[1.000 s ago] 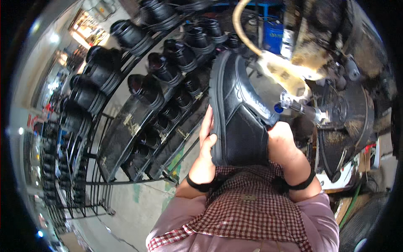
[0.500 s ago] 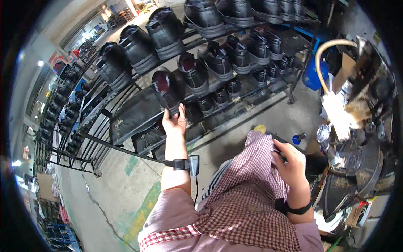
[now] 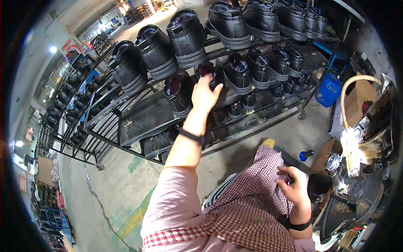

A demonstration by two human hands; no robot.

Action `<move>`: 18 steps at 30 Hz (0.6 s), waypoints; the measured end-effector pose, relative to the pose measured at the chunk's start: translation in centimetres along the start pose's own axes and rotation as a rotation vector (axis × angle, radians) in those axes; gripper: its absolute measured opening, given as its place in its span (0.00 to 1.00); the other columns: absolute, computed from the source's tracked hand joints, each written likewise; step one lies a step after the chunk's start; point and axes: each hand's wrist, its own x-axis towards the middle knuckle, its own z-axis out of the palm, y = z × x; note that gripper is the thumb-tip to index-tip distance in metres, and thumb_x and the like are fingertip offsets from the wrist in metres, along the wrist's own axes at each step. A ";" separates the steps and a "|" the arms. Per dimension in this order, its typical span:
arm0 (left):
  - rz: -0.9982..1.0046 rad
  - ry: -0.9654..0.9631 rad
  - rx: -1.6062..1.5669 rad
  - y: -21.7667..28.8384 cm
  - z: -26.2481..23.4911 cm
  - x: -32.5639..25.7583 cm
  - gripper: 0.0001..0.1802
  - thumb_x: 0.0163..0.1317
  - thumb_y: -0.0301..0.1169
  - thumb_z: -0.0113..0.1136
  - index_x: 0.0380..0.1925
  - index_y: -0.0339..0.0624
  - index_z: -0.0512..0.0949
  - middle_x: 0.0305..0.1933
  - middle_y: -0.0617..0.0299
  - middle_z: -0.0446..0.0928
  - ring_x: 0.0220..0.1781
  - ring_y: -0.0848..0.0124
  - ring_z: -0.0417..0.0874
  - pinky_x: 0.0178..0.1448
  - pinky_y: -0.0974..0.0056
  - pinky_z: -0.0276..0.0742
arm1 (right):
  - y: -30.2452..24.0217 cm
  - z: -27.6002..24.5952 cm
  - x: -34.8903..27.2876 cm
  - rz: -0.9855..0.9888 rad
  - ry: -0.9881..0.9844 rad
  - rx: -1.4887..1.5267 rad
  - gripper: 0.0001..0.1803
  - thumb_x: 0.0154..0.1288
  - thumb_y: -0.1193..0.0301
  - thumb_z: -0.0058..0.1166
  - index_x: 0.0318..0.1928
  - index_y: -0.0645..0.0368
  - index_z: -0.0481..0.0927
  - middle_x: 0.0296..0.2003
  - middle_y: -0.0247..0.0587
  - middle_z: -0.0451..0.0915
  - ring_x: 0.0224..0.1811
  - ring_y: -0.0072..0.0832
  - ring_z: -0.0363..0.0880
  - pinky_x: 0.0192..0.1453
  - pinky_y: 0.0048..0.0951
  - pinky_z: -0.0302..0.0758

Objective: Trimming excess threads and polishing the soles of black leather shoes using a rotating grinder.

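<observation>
My left hand (image 3: 204, 95) reaches to a black shoe (image 3: 211, 71) with a dark red lining, on the rack's middle shelf. Its fingers are at the shoe's opening and the thumb is spread to the right; the hand hides most of the heel. Just left of it stands another black shoe (image 3: 178, 93) with the same lining. My right hand (image 3: 296, 189) hovers over the checked apron (image 3: 256, 197), fingers loosely bent, with a gap between thumb and forefinger. Nothing shows held in it.
Black shoes (image 3: 184, 35) line the upper shelf of the rack (image 3: 142, 119), with more on the shelves below. To the right are a blue jug (image 3: 328, 90), a cardboard box (image 3: 362, 98), a bright lamp (image 3: 351, 151) and a machine. More shoe racks stand at the left.
My left hand has left the heel of the left red-lined shoe and moved up and right to the neighbouring one. My right hand has lowered slightly. The view has shifted.
</observation>
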 end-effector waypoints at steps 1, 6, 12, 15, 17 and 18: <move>-0.046 -0.072 0.017 -1.1 0.3 -0.4 0.19 0.53 0.41 0.66 0.39 0.39 0.78 0.41 0.46 0.79 0.37 0.47 0.81 0.43 0.53 0.78 | 0.4 0.8 -0.2 0.065 -0.010 0.126 0.13 0.55 0.76 0.61 0.42 0.65 0.80 0.34 0.46 0.82 0.33 0.34 0.81 0.42 0.30 0.76; 0.259 -0.301 -0.098 11.5 -5.0 -3.8 0.18 0.54 0.42 0.63 0.14 0.44 0.71 0.19 0.54 0.71 0.22 0.54 0.75 0.25 0.52 0.71 | 2.4 1.3 -0.6 0.414 0.036 0.620 0.08 0.71 0.72 0.46 0.39 0.64 0.77 0.36 0.39 0.83 0.26 0.16 0.77 0.28 0.18 0.68; 1.018 -0.760 -0.408 21.7 -9.3 -12.3 0.11 0.52 0.40 0.63 0.19 0.51 0.72 0.24 0.68 0.72 0.30 0.71 0.77 0.29 0.62 0.71 | 3.0 0.8 -1.6 0.541 0.123 0.515 0.09 0.60 0.71 0.60 0.39 0.59 0.76 0.26 0.27 0.75 0.25 0.13 0.70 0.30 0.20 0.67; 0.826 -0.689 -0.761 22.0 -8.2 -13.3 0.10 0.55 0.39 0.60 0.32 0.48 0.78 0.34 0.64 0.76 0.38 0.63 0.78 0.42 0.62 0.73 | 2.6 -0.7 -5.0 0.696 0.284 0.751 0.12 0.51 0.79 0.59 0.38 0.59 0.76 0.25 0.26 0.73 0.23 0.14 0.68 0.28 0.21 0.66; 0.167 -0.611 -1.080 21.1 -5.5 -15.0 0.20 0.61 0.40 0.57 0.50 0.44 0.77 0.57 0.51 0.74 0.57 0.55 0.74 0.58 0.57 0.70 | 3.9 -0.8 -7.1 0.712 0.466 0.897 0.12 0.49 0.80 0.58 0.36 0.57 0.73 0.25 0.25 0.70 0.20 0.14 0.65 0.22 0.19 0.63; 0.131 -0.370 -0.968 20.2 -4.2 -16.8 0.29 0.59 0.29 0.53 0.62 0.41 0.65 0.68 0.45 0.62 0.67 0.55 0.67 0.69 0.56 0.62 | 5.7 -1.0 -8.2 0.506 0.524 0.863 0.11 0.50 0.81 0.57 0.33 0.55 0.72 0.25 0.23 0.67 0.21 0.12 0.64 0.23 0.17 0.62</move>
